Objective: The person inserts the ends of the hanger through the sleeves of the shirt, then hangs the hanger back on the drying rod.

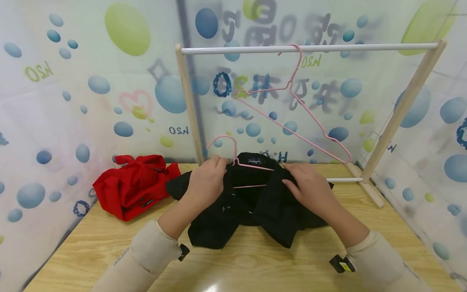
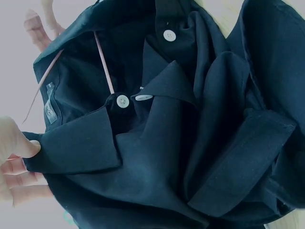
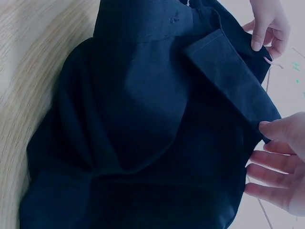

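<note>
You have the black shirt (image 1: 275,207) at the centre of the head view, held up by its neck above the table (image 1: 233,267), its lower edges hanging towards the bottom of the frame. Your left hand (image 1: 208,178), left of centre, pinches the shirt's collar – the left wrist view shows your thumb pressed on the cloth at the left edge, the other fingers behind it. Your right hand (image 1: 310,186), right of centre, has the opposite side of the collar between thumb and forefinger; in the right wrist view its remaining fingers stand loosely apart.

A pink hanger (image 1: 255,166) sits inside the neck opening, its hook rising just beside your left hand. White buttons (image 2: 169,35) show along the front in the left wrist view, with a small label (image 2: 50,102) inside at the left.

A second pink hanger (image 1: 292,130) hangs by its hook from the white rail of the rack (image 1: 328,48), upper right of the head view – it carries nothing. A red garment (image 1: 131,186) lies crumpled at the left of the frame, near the shirt's left side.
</note>
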